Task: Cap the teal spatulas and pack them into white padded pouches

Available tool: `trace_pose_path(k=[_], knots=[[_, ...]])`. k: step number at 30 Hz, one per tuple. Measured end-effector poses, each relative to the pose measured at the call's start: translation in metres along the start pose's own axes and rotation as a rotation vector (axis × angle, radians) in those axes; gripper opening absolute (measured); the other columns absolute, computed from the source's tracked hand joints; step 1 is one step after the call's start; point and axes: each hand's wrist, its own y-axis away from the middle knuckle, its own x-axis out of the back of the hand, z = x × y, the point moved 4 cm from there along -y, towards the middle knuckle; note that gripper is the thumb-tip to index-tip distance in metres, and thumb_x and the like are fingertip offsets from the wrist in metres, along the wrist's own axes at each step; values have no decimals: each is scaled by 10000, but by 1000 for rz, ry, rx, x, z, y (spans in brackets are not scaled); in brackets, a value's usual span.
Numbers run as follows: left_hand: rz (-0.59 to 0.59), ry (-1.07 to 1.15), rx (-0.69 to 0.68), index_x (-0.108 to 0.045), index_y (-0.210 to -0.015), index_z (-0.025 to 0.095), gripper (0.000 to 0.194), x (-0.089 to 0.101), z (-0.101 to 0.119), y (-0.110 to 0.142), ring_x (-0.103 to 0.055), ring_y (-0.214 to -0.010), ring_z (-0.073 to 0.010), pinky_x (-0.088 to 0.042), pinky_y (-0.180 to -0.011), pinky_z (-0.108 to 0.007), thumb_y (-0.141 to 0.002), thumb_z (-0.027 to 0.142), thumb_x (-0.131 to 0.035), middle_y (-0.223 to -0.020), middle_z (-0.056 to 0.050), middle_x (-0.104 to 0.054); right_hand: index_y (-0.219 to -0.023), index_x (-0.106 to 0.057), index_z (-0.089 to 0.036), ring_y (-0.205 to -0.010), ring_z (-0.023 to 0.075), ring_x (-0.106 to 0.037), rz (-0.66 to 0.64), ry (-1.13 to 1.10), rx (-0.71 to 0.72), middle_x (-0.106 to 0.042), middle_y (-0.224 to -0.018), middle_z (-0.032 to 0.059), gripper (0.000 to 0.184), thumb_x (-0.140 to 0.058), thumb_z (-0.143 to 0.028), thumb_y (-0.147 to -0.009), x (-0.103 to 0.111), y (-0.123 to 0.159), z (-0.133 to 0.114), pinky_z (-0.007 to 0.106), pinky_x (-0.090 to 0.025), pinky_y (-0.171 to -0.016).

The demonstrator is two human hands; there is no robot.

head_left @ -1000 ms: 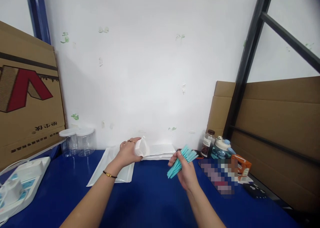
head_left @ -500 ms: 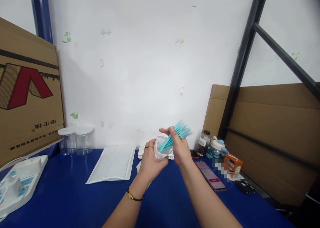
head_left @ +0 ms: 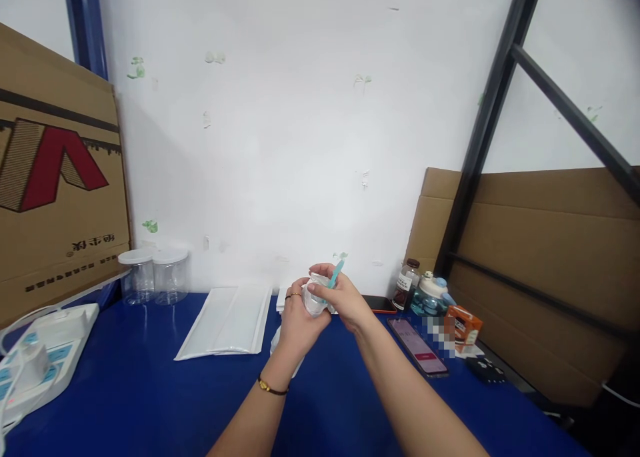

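Observation:
My left hand (head_left: 296,318) is closed around a small clear plastic bag (head_left: 314,298), held up above the blue table (head_left: 150,390). My right hand (head_left: 340,297) pinches a bundle of teal sticks (head_left: 335,273) whose lower ends are inside the bag's mouth. Only the sticks' top ends show above my fingers. The two hands touch each other at the bag. A gold bracelet sits on my left wrist.
A flat stack of white bags (head_left: 227,322) lies left of my hands. Two clear jars (head_left: 154,275) and a cardboard box (head_left: 55,177) stand at the far left, a power strip (head_left: 35,357) lower left. Phones (head_left: 418,347), bottles (head_left: 423,291) and an orange box (head_left: 463,329) lie right.
My left hand took a bag off the table and met my right hand. The teal sticks went from fanned out above the bag to mostly pushed down into it.

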Motion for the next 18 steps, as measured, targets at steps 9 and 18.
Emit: trace_pose_path(k=[9,18], knots=[[-63,188,19,-411,-1186,203,621,-1,-9,-1,-573,-902,-195,-446,-786,-320,-616,238,-653,-1040,-59,-554,-979,-647,-226,-1061,208,-507,-39,253,131,-592,-1082,35,336,-489,-479,-824,6,1,-10,337,-355,-950],[-163,361,12,-355,-1191,209,579,-1,8,-2,-571,-738,-126,-455,-667,-249,-682,280,-620,-942,-17,-555,-966,-675,-261,-1096,224,-489,-55,284,23,-606,-1111,17,373,-457,-528,-823,8,-6,-42,381,-330,-977]])
